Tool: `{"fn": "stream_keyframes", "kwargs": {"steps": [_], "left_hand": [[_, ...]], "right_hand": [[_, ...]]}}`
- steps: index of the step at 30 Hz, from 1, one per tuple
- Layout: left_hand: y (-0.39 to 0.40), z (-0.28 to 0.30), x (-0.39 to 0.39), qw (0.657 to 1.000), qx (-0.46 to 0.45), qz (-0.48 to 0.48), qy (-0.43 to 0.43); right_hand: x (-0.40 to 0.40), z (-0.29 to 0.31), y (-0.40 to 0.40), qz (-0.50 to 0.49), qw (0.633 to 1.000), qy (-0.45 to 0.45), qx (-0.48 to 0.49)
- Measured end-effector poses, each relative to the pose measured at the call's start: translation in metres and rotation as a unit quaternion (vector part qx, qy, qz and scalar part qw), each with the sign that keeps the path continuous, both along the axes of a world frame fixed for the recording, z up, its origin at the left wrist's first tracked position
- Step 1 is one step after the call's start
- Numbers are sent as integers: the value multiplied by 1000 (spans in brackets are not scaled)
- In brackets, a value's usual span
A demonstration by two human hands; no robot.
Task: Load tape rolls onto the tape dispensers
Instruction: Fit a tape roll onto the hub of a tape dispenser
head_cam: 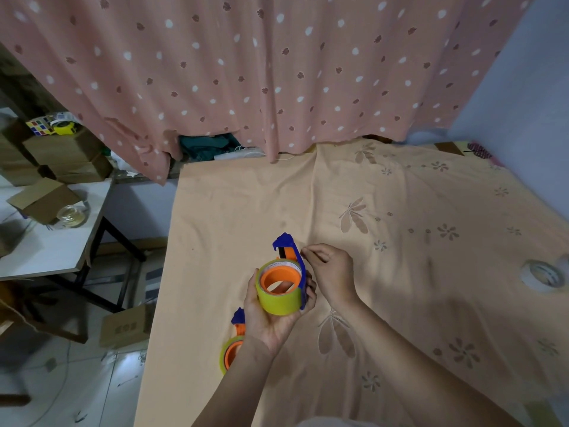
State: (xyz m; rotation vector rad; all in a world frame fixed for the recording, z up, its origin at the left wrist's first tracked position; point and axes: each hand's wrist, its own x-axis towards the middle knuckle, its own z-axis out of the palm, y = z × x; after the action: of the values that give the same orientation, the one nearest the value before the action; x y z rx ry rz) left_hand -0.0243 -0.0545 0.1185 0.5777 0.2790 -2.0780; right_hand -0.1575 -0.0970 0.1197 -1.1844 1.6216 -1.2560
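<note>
My left hand (271,315) holds a blue tape dispenser (289,245) above the table, with a yellow-green tape roll (281,300) seated on its orange hub. My right hand (331,269) is just right of the dispenser, its fingertips pinched together close to the blue frame; whether they hold tape I cannot tell. A second blue dispenser with a tape roll (231,349) lies on the cloth under my left forearm, partly hidden. A loose clear tape roll (543,275) lies flat at the table's right side.
The table wears an orange flowered cloth (400,211), its left edge dropping to the floor. A pink dotted curtain (277,72) hangs behind. A white side table (55,241) at left carries cardboard boxes and a glass jar (72,215).
</note>
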Motion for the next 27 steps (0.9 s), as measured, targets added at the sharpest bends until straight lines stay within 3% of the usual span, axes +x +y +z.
{"fn": "stream_keyframes", "kwargs": {"steps": [8, 14, 19, 23, 27], "left_hand": [[1, -3, -4, 999, -6, 19, -47], [-1, -12, -3, 995, -7, 26, -91], [6, -31, -6, 975, -22, -31, -217], [19, -47, -20, 939, 12, -110, -327], [19, -76, -30, 905, 33, -173, -387]], "right_hand": [[4, 2, 5, 13, 1000, -22, 18], [5, 4, 11, 73, 991, -18, 109], [2, -19, 27, 108, 967, -83, 214], [-7, -64, 51, 57, 921, -234, 305], [-11, -107, 62, -11, 880, -314, 355]]}}
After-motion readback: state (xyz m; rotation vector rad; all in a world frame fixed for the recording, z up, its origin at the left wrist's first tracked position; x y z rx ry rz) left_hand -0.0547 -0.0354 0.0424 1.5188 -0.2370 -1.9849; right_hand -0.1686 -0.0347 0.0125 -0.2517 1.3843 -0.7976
